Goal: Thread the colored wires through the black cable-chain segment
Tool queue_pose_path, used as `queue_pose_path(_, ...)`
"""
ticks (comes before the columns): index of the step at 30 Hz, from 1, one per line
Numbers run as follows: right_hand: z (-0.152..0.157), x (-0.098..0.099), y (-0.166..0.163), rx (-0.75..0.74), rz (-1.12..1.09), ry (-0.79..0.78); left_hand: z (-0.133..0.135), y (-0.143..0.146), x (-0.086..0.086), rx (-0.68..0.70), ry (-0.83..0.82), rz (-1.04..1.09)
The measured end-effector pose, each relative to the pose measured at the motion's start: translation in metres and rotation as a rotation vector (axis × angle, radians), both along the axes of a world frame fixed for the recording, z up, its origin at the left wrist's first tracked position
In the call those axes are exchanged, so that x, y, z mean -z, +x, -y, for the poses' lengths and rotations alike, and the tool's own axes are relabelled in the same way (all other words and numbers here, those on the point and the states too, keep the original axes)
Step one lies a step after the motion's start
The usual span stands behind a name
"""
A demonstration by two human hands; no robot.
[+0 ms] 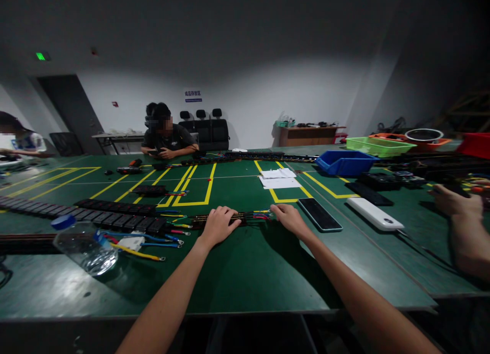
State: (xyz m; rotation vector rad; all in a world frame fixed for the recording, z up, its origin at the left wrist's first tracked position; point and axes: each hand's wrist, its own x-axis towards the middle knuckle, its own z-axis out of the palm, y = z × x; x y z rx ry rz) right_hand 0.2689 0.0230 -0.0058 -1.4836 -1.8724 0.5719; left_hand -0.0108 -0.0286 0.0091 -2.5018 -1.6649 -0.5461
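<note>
My left hand (221, 225) is curled over a short black cable chain (245, 217), holding it against the table with the thumb along its near side. Coloured wires (262, 216), yellow, blue and red among them, come out of the chain's right end. At their tips, the fingers of my right hand (290, 219) are pinched together on the wire ends; exactly which wire they grip is hidden. Left of my hands lie longer black cable chains (126, 217) with coloured wires ending in ring lugs.
A water bottle (86, 246) lies at the left front. On the right are a phone (320, 214), a white power bank (373, 214), a blue bin (344, 162) and a co-worker's hand (457, 201). Papers (279, 178) lie ahead; another person (170, 137) leans on the table's far side.
</note>
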Motion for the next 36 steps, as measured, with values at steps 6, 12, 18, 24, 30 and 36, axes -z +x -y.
queue_pose_path(6, 0.004, -0.008, -0.003, -0.116, -0.464, -0.069, 0.000, 0.000, 0.001, -0.007, 0.017, -0.018)
queue_pose_path(12, 0.002, -0.007, -0.001, -0.074, -0.223, 0.049, -0.001, -0.001, 0.000, 0.001, -0.001, 0.000)
queue_pose_path(18, 0.003, 0.002, -0.001, -0.094, 0.141, -0.038, 0.001, 0.001, -0.002, -0.007, -0.003, -0.010)
queue_pose_path(24, 0.000, 0.004, -0.002, -0.060, 0.105, -0.013, 0.001, 0.000, -0.002, -0.007, -0.004, -0.008)
queue_pose_path(30, -0.001, -0.004, 0.000, -0.022, -0.298, -0.017, 0.000, 0.000, -0.002, -0.002, -0.006, 0.005)
queue_pose_path(36, 0.005, -0.011, -0.005, -0.174, -0.545, -0.092, 0.000, 0.000, -0.001, -0.002, 0.008, -0.006)
